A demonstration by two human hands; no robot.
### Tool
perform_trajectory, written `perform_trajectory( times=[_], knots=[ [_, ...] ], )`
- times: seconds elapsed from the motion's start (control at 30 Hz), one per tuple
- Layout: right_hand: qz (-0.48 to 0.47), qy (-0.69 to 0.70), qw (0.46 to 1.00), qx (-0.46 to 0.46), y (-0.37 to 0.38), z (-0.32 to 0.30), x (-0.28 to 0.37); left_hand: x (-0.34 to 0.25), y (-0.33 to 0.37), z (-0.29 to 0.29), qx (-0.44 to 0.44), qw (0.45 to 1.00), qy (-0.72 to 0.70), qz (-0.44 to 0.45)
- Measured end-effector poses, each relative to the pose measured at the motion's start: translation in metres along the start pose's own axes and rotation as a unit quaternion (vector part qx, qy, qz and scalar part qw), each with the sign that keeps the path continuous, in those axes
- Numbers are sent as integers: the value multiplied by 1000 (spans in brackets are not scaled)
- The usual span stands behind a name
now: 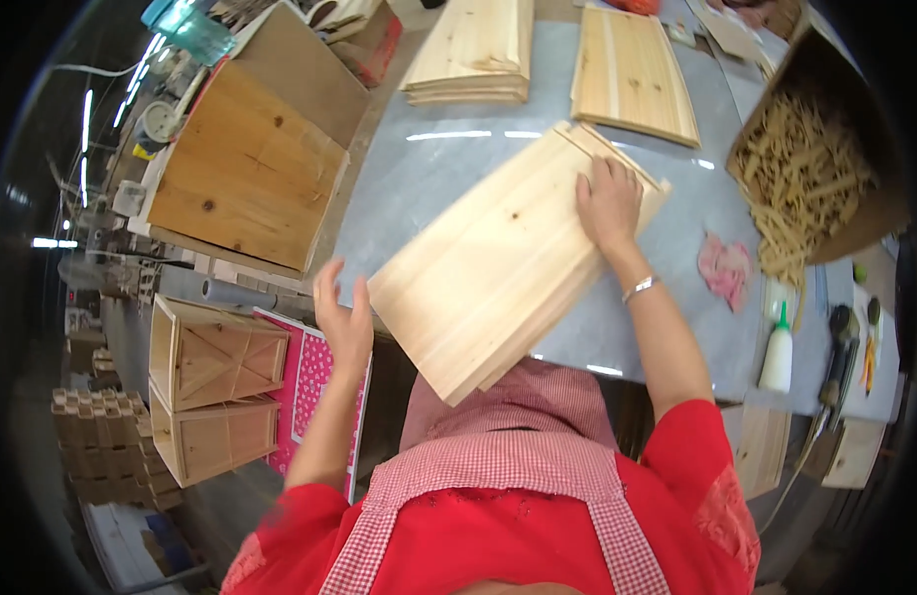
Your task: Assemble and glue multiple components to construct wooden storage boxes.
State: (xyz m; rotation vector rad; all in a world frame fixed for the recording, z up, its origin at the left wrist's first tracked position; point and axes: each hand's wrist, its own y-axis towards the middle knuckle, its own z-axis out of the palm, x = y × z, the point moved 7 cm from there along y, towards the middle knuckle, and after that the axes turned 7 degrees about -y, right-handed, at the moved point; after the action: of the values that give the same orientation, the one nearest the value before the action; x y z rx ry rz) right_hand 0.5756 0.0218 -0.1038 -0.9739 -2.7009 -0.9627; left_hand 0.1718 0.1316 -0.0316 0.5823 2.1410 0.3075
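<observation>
In front of me a stack of pale wooden boards (478,253) lies slantwise on the grey-covered table (379,188), its near corner reaching past the table's front edge. My right hand (610,203) rests on the top board near its far right end, palm down, with the fingers against the wood and not wrapped round an edge. A silvery bracelet (640,288) circles that wrist. Just off the stack's left corner, my left hand (345,322) is raised with fingers apart and nothing in it. A narrow groove or strip runs along the boards' far end.
More boards (473,45) are piled at the back, with others (632,74) right of them. A box of wood shavings (805,159), pink cloth (724,268) and white glue bottle (777,357) stand at right. Leftward are a brown panel (245,169) and wooden crates (220,357).
</observation>
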Motion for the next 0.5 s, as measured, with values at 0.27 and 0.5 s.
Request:
perform_trajectory(
  times=[0.27, 0.5],
  knots=[
    [-6, 32, 999, 17, 7, -2, 19, -11, 237, 201, 80, 988, 46, 125],
    [-3, 26, 999, 44, 7, -7, 11, 14, 352, 254, 201, 953, 222, 36]
  ],
)
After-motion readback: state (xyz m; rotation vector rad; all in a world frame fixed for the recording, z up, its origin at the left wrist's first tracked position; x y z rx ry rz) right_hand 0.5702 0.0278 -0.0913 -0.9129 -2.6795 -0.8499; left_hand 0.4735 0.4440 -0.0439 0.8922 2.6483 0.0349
